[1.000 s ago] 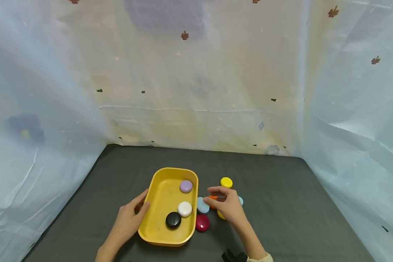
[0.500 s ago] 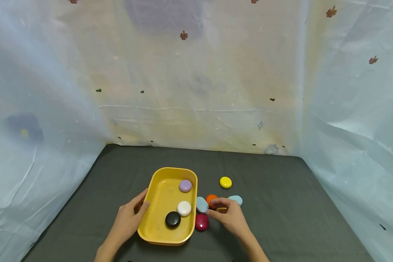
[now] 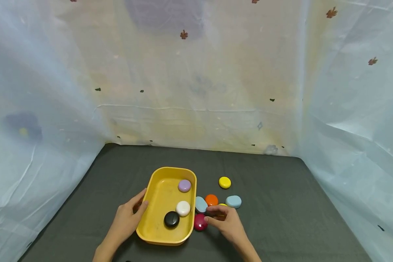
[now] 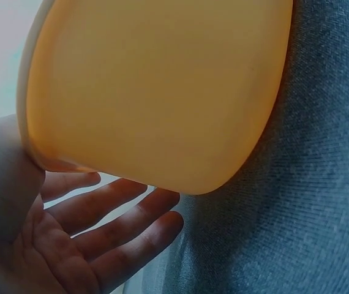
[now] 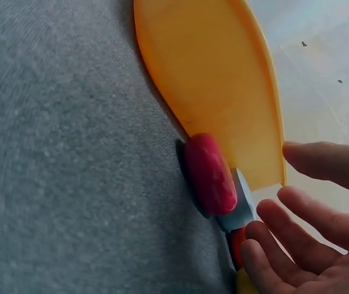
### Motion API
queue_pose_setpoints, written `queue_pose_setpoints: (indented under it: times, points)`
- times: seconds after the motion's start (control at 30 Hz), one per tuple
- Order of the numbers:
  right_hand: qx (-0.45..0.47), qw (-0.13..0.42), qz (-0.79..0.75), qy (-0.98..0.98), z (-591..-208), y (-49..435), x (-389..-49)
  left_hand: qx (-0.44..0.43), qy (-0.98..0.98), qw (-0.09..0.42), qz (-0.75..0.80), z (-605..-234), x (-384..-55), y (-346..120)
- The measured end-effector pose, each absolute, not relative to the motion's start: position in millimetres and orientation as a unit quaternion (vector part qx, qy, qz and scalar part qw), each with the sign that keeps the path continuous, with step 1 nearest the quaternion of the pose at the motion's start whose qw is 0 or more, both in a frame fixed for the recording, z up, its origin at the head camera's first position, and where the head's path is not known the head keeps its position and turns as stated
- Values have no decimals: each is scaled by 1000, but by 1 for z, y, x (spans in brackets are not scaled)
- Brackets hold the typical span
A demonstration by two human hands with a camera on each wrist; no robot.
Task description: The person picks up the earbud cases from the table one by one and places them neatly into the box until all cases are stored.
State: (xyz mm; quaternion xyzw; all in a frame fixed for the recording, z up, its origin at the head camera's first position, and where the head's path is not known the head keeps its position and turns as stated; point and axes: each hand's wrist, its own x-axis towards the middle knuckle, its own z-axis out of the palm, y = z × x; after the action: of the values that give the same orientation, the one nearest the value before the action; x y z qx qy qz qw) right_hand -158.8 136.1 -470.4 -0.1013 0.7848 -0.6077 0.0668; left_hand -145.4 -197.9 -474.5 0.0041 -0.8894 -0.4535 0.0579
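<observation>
A yellow plastic tray holds three smooth pebble-like pieces: purple, white and black. My left hand grips the tray's left side, thumb at the rim and fingers along the outer wall. My right hand hovers beside the tray's right side, thumb and fingers apart with nothing between them. Its thumb tip overlaps the crimson pebble in the head view. Just beyond the fingertips lie a light blue pebble and an orange one. A yellow pebble is mostly hidden behind the hand.
Farther back on the dark grey cloth-covered table lie another yellow pebble and a second light blue one. Pale patterned sheeting encloses the table at the back and sides.
My right hand has drawn back toward me, from over the orange and light blue pebbles to the crimson one, uncovering those behind. The left hand stays on the tray.
</observation>
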Motion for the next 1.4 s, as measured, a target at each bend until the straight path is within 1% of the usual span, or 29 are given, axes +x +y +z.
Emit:
queue_pose_setpoints:
  times: [0.4,0.6,0.9,1.17,1.4]
  points:
    - [-115,73,-597,790,-472,130,-162,2,-887,62,-458,-478,-145,-199]
    - [-117,66,-587,799,-473,132,-161,1,-883,55,-465,-478,-145,-196]
    - [-129,69,-586,797,-477,130,-161,3,-889,59,-453,-477,-146,-199]
    - [-140,114,-593,784,-482,126,-159,3,-890,59,-453,-479,-145,-201]
    - [-155,137,-579,789,-483,126,-161,3,-889,60,-453,-476,-146,-199]
